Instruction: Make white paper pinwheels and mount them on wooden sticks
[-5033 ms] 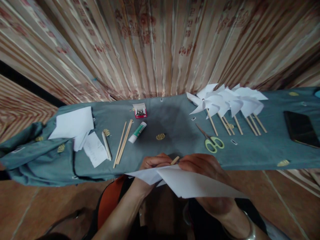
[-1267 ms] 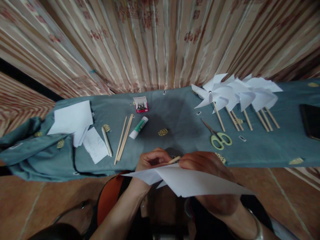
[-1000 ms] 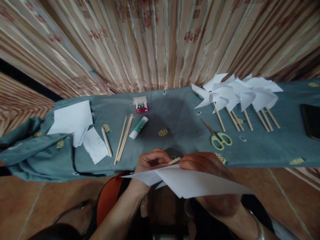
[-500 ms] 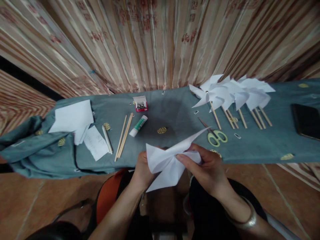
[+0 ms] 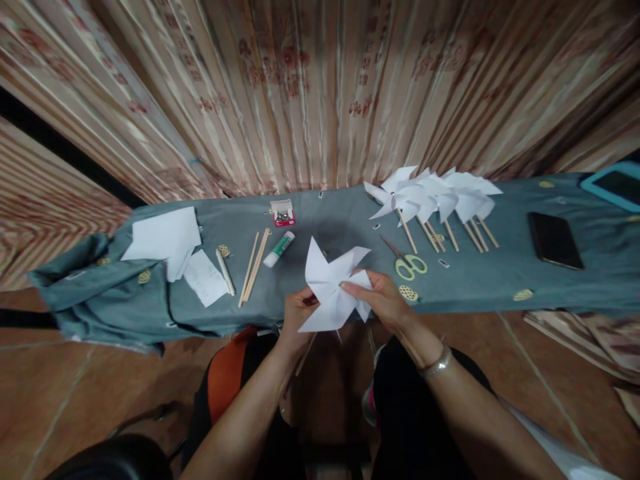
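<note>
A white paper pinwheel [image 5: 331, 283] is held up over the near edge of the table, its face turned toward me. My left hand [image 5: 296, 312] is closed behind it, and the wooden stick [image 5: 305, 355] slants down from that hand. My right hand [image 5: 377, 298] is closed on the pinwheel's right blades, fingertips at its centre. A row of several finished white pinwheels on sticks [image 5: 431, 200] lies at the back right of the blue-grey cloth [image 5: 500, 280].
On the cloth lie green-handled scissors [image 5: 407, 262], a glue stick [image 5: 279, 249], loose wooden sticks [image 5: 254, 265], a small red box of pins [image 5: 283, 214], white paper sheets [image 5: 167, 240], a pen [image 5: 225, 271], a black phone [image 5: 555, 240] and a tablet [image 5: 613, 185]. Striped curtains hang behind.
The flat paper at my lap became an upright pinwheel, lifted and turned to face me. My hands moved up toward the table edge. The view pulled back and now shows more of the right side.
</note>
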A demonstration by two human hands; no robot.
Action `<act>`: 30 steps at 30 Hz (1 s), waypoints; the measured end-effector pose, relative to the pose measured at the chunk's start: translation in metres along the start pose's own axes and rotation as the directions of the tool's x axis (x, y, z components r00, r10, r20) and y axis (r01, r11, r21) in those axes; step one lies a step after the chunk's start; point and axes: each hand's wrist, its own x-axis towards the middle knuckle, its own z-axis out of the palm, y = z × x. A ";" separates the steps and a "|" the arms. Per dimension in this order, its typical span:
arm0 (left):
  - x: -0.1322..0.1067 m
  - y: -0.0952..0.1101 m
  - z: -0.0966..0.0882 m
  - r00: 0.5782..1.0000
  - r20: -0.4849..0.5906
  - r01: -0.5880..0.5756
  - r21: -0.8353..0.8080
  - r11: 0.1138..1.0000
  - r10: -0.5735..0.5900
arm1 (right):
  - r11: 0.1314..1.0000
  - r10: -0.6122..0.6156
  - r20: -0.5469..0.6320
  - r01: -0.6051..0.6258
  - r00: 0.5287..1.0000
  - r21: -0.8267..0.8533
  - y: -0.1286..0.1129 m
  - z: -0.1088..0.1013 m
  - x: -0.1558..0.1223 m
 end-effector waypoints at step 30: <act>-0.037 -0.034 -0.010 0.992 -0.086 0.075 -0.168 0.983 -0.090 | 0.821 0.181 0.229 -0.019 0.956 -0.570 -0.005 -0.004 0.034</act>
